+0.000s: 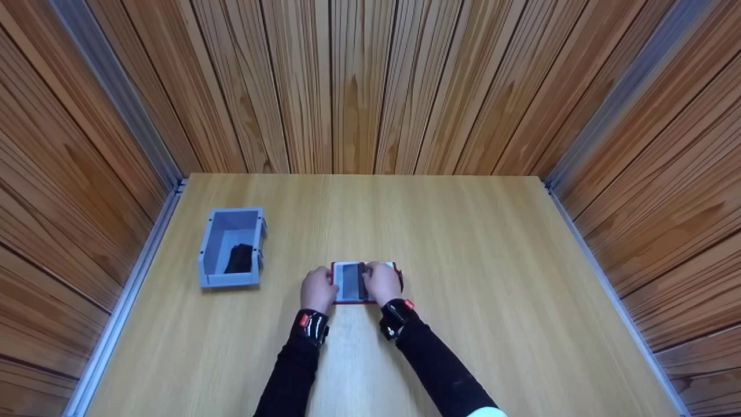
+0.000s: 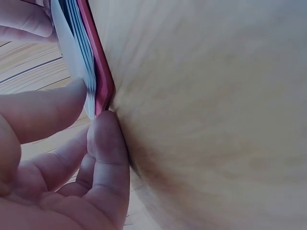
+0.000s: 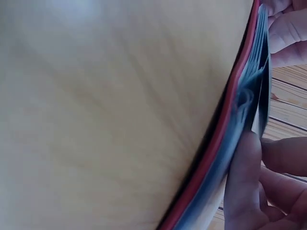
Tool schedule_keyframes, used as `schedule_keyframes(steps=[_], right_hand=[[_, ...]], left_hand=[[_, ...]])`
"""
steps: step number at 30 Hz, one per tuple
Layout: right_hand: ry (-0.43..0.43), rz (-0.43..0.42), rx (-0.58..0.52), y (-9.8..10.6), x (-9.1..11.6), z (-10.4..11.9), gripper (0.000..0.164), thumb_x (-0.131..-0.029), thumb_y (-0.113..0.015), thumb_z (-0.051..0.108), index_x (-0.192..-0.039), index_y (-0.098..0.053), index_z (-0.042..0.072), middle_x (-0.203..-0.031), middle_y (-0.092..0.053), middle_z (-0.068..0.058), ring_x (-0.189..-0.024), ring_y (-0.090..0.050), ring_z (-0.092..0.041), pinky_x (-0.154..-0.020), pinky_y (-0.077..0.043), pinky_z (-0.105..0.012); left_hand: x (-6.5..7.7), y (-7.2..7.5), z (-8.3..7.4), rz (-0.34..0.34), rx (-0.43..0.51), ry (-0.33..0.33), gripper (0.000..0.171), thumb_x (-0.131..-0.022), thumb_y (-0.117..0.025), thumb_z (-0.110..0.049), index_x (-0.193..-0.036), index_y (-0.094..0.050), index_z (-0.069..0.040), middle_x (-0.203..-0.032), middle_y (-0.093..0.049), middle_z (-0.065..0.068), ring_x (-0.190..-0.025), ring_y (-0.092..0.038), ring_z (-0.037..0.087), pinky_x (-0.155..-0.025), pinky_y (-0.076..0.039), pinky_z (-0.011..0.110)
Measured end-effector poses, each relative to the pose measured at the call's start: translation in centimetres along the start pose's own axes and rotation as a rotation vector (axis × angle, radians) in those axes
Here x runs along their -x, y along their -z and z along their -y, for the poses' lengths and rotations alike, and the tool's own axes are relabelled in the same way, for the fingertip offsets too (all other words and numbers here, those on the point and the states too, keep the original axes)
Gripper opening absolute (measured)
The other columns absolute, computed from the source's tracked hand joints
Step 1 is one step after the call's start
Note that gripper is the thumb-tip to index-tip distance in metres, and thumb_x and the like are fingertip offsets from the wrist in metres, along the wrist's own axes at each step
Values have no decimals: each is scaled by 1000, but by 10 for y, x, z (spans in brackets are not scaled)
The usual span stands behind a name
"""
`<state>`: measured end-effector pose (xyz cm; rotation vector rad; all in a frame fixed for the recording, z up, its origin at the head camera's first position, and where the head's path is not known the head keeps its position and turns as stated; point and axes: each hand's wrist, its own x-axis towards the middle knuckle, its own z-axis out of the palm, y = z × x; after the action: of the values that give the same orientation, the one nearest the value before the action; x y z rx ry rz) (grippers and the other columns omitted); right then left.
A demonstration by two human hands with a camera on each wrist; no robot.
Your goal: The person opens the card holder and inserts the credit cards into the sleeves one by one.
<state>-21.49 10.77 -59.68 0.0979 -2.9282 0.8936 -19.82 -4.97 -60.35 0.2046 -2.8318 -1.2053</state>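
Observation:
A red-covered booklet (image 1: pixel 349 282) lies spread open on the table, with pale, glossy leaves and a dark one near its middle. At its left edge is my left hand (image 1: pixel 318 288); the left wrist view has the thumb (image 2: pixel 62 108) on the leaves and a fingertip under the corner of the red cover (image 2: pixel 101 79). My right hand (image 1: pixel 382 282) pinches a raised dark leaf (image 3: pixel 264 103) between thumb and finger. Under that leaf, the right wrist view reveals several bluish leaves (image 3: pixel 247 96) fanned above the red cover. My right hand hides part of the booklet's right half.
A grey-blue open bin (image 1: pixel 230 280) stands left of my hands, holding a black item (image 1: pixel 239 259) whose kind I cannot tell. Wood-panelled walls (image 1: pixel 353 87) and metal rails (image 1: pixel 124 324) bound the wooden table (image 1: pixel 463 243) at its back and sides.

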Motion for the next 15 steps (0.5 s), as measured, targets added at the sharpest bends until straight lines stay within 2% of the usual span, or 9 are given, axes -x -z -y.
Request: schedule_keyframes(steps=[9,15], right_hand=[[-7,27,-17,1,0,4,21,-88,-69,10,-106,-74,1,-94,-73,-12,-87,-69,-29,-78,-53,-43],[44,34,-66,-1,2,5,19,-86,-68,5,-103,-74,-1,-91,-72,-12,-85,-68,-29,-77,-53,-42]], left_hand=[[-1,2,-2,22,6,31,26,-77,-76,1,-102,-68,7,-88,-66,16,-86,-62,33,-81,-48,47],[0,2,-3,36,5,36,27,-78,-76,1,-103,-67,7,-90,-67,16,-87,-63,33,-81,-49,47]])
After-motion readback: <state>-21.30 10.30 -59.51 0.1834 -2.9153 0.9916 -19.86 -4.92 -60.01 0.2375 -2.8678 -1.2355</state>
